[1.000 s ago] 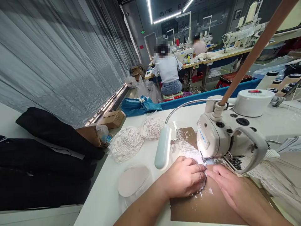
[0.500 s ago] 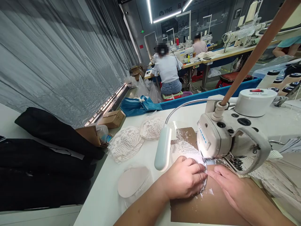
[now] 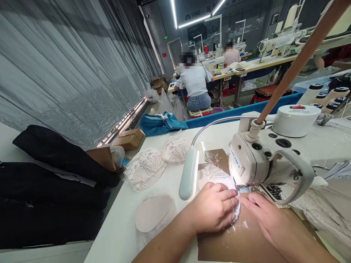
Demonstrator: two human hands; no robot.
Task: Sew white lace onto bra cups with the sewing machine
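Observation:
A white lace bra cup (image 3: pixel 212 174) lies under the head of a white sewing machine (image 3: pixel 248 160), with its scalloped edge at the needle area. Curved over the cup, my left hand (image 3: pixel 218 208) grips it and presses it down, fingers together. From the other side my right hand (image 3: pixel 264 210) has its thumb and forefinger closed at the cup's edge, close to the left fingertips. Beneath both hands is a brown sheet (image 3: pixel 233 244) on the white tabletop. Fingers and machine head hide the needle and part of the cup.
A lamp (image 3: pixel 189 173) on a bendable neck hangs left of the machine. Lace cups (image 3: pixel 148 168) and a beige oval pad (image 3: pixel 153 213) lie on the left. More lace (image 3: pixel 309 201) is at right. Beyond a blue cloth edge, a person (image 3: pixel 193 82) sits at another machine.
The lace cup has shifted slightly under the machine head, with both hands staying on it. My view has moved a little; a person at the far right has moved.

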